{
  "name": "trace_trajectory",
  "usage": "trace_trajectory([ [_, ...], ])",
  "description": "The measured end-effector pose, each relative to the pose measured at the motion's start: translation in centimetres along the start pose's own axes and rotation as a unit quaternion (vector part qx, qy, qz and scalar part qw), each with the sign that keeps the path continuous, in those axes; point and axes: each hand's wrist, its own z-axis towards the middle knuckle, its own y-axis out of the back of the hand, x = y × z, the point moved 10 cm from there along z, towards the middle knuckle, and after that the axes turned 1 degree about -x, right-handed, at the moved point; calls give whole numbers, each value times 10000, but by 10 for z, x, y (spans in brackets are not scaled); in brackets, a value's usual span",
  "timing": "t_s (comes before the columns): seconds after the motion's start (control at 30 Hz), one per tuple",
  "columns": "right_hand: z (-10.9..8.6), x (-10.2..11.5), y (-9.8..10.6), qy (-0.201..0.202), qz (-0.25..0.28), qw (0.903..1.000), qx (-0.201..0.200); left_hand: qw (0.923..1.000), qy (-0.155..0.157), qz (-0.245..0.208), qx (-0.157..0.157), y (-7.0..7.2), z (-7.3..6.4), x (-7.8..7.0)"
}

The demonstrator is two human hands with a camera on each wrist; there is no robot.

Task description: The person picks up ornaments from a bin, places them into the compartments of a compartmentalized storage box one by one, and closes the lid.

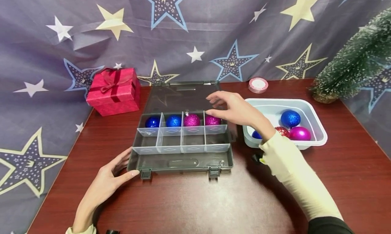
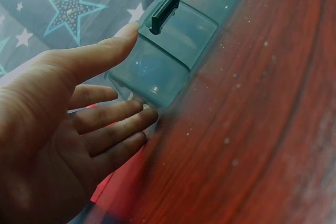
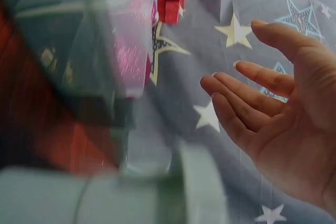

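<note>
A clear divided box (image 1: pixel 185 162) lies on the table with its lid folded back. Its rear row holds a shiny blue ball (image 1: pixel 152 122), a glittery blue ball (image 1: pixel 173 121), a glittery magenta ball (image 1: pixel 191 120) and, in the rightmost compartment, another magenta ball (image 1: pixel 212 120). My left hand (image 1: pixel 105 181) rests at the box's front left corner, thumb by the left latch (image 1: pixel 146 174); the left wrist view shows its fingers extended along the box's end. Above the rear right compartment hovers my right hand (image 1: pixel 236 108), fingers loosely spread and nothing between them in the right wrist view.
Right of the box stands a white tub (image 1: pixel 319 135) with several balls, among them a blue ball (image 1: pixel 290 119) and a pink ball (image 1: pixel 300 133). Behind are a red gift box (image 1: pixel 113 91), a roll of ribbon (image 1: pixel 258 85) and a small frosted tree (image 1: pixel 351 60).
</note>
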Motion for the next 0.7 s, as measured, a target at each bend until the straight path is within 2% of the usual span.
trace_trajectory([
  [0.3, -39, -30, 30, -276, 48, 9988, -407, 10000, 66, 21, 3, 0, 0, 1],
  [0.7, -97, -66, 72, -991, -251, 9912, -842, 10000, -2, 50, -11, 1, 0, 0],
])
